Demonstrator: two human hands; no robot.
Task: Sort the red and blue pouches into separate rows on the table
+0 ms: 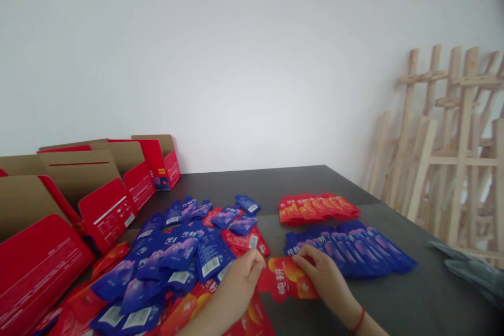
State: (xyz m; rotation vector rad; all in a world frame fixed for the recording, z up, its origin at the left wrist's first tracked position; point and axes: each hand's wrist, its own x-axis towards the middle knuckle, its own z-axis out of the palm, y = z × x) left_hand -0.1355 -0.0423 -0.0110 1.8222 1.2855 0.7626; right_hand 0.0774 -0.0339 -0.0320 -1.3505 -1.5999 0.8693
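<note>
A red pouch (289,279) with orange fruit artwork and white lettering is stretched sideways between my two hands, above the dark table. My right hand (326,278), with a red string round its wrist, pinches its upper right part. At the left end of this pouch, my left hand (244,275) is closed, its thumb and fingertips at the edge; part of the grip is hidden. Just beyond my right hand lies an overlapping row of blue pouches (354,247). Under and beside my left forearm spreads a loose pile of blue pouches (173,252) and red pouches.
A second overlapping row, of red pouches (317,207), lies farther back. Open red cardboard boxes (106,210) line the left side. Wooden easels (452,157) stand off the table's right edge. A greyish, folded-looking thing (468,268) sits at the far right. A white wall rises behind.
</note>
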